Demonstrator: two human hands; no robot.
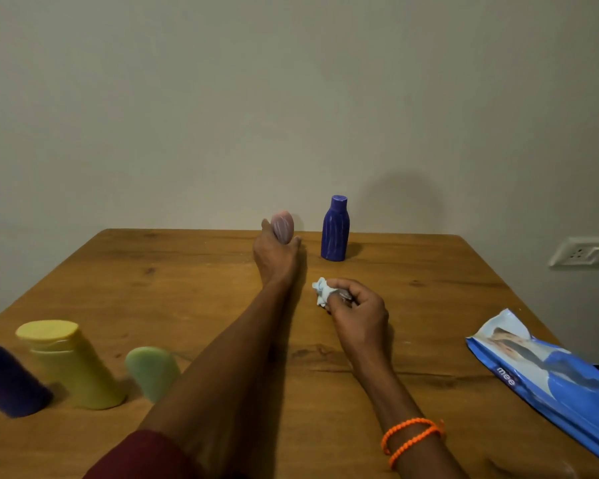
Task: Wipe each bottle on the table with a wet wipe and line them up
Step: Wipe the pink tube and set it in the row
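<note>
My left hand (274, 257) is stretched far across the wooden table (187, 288) and grips a small pink bottle (282, 225) near the back edge. Just to its right stands a blue ribbed bottle (335, 229), upright by the wall. My right hand (357, 311) rests mid-table and pinches a crumpled pale blue wet wipe (320, 291). At the near left stand a yellow bottle (71, 364), a light green bottle (152, 371) and a dark purple bottle (7, 385), the last cut off by the frame edge.
A blue wet wipe pack (550, 378) lies at the table's right edge. A wall socket (581, 252) sits on the wall at the right. The plain wall runs right behind the table's far edge.
</note>
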